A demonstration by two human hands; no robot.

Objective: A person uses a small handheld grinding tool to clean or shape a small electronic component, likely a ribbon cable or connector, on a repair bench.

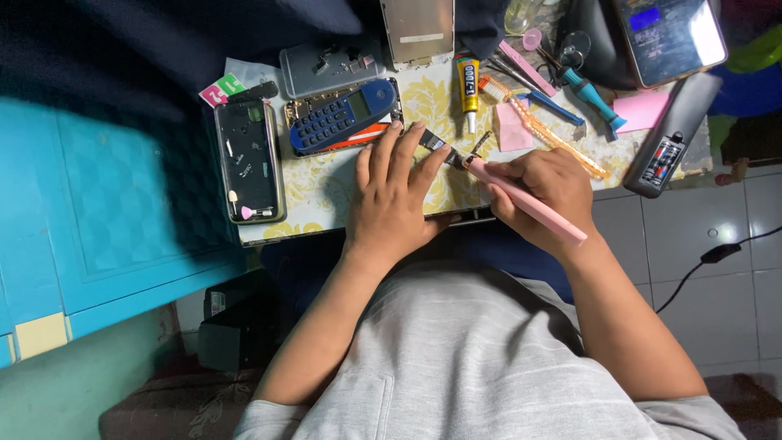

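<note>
Small dark component (434, 143) — a narrow, flat part with a metallic end — is held down on the yellow floral table mat (423, 98), near the front edge of the work surface. It is pinned under the fingertips of the left hand (391, 200), which lies flat and spread, fingers pressed together on the part rather than curled around it. The right hand (544, 189) is closed around a pink pen-shaped tool (529, 204), whose tip meets the metallic end of the part; what the tip does there is too small to tell. The work is judged to be in mid-course: the part is already out and under the tool, while an opened phone chassis (249, 159) lies to the left with its interior exposed — nothing is yet refitted. Just behind the left fingers, a blue keypad handset (342, 116) rests on another opened frame. A yellow glue tube (468, 90) lies beyond the part, with pink sticky notes (511, 130), a toothbrush-like strip (546, 130) and a teal screwdriver (590, 94) further right. A dark remote-shaped device (672, 138) lies at the right edge.
</note>
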